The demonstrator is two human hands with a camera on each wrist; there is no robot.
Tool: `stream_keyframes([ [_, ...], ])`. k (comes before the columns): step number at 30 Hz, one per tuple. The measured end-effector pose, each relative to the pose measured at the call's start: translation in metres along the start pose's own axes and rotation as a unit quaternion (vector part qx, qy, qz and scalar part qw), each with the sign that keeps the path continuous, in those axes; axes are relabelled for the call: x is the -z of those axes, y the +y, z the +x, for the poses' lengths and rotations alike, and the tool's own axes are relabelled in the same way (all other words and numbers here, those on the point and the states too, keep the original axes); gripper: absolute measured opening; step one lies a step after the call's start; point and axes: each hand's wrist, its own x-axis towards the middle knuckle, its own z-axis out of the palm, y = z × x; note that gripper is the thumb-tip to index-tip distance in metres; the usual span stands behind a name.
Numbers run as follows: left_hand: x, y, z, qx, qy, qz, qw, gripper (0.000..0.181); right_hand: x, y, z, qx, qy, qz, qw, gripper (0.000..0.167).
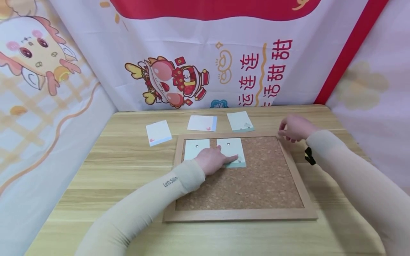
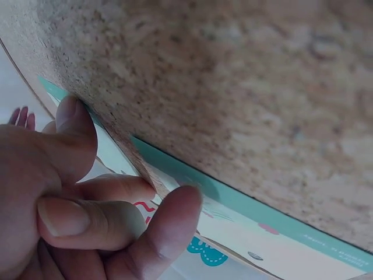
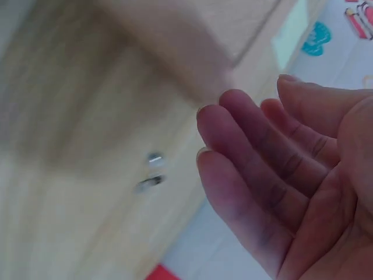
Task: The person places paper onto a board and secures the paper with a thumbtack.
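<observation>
A wood-framed corkboard (image 1: 256, 192) lies on the table. On its upper part are two pale green note cards, a left card (image 1: 191, 146) and a right card (image 1: 235, 144), each with a small silver pin near the top. My left hand (image 1: 209, 160) rests over them, thumb and one outstretched finger touching the right card; it covers part of both. My right hand (image 1: 296, 127) hovers by the board's upper right corner, fingers slightly bent, with nothing visible in them. In the right wrist view two small shiny pins (image 3: 155, 158) lie on the wood near its fingertips.
Behind the board lie three loose cards: a white and blue one (image 1: 158, 133), another (image 1: 201, 123), and a green-edged one (image 1: 241, 121). The wooden table (image 1: 112, 170) meets printed cloth (image 1: 198, 42) at the back and sides.
</observation>
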Motion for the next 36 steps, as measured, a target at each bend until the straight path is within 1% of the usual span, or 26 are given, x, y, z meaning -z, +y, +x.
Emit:
stream_keyframes([
  [3, 0.000, -0.001, 0.001, -0.002, -0.001, 0.007, 1.0000, 0.057, -0.007, 0.015, -0.007, -0.012, 0.007, 0.021, 0.9997, 0.024],
  [7, 0.001, -0.002, 0.002, -0.004, -0.006, 0.004, 1.0000, 0.058, -0.014, 0.024, -0.013, -0.024, 0.004, 0.063, 0.9977, 0.029],
  [10, 0.002, -0.002, 0.001, -0.005, -0.012, 0.000, 0.9999, 0.060, -0.020, 0.026, -0.015, -0.041, -0.011, 0.092, 0.9948, 0.035],
  [13, 0.002, -0.002, 0.000, -0.007, -0.016, 0.000, 0.9999, 0.063, -0.027, 0.026, -0.014, -0.056, -0.034, 0.100, 0.9928, 0.043],
  [16, 0.002, -0.003, 0.001, -0.007, -0.016, -0.002, 0.9998, 0.063, -0.031, 0.024, -0.011, -0.064, -0.053, 0.092, 0.9922, 0.045],
  [19, 0.001, -0.004, 0.002, -0.007, -0.012, -0.008, 0.9999, 0.058, -0.033, 0.021, -0.007, -0.080, -0.061, 0.083, 0.9914, 0.039],
  [23, 0.001, -0.007, 0.004, -0.011, -0.009, -0.032, 0.9994, 0.053, -0.029, 0.017, -0.003, -0.104, -0.079, 0.090, 0.9873, 0.030],
  [26, 0.001, -0.007, 0.004, -0.018, -0.009, -0.050, 0.9985, 0.051, -0.025, 0.015, -0.001, -0.105, -0.101, 0.097, 0.9845, 0.034],
  [29, 0.000, -0.008, 0.004, -0.020, -0.014, -0.058, 0.9980, 0.051, -0.021, 0.013, -0.001, -0.096, -0.118, 0.086, 0.9846, 0.038],
  [31, 0.000, -0.008, 0.004, -0.020, -0.014, -0.062, 0.9978, 0.051, -0.019, 0.011, -0.001, -0.098, -0.126, 0.076, 0.9842, 0.039],
  [36, 0.001, -0.011, 0.002, -0.028, -0.016, -0.070, 0.9970, 0.049, -0.017, 0.009, 0.002, -0.118, -0.136, 0.055, 0.9822, 0.035],
])
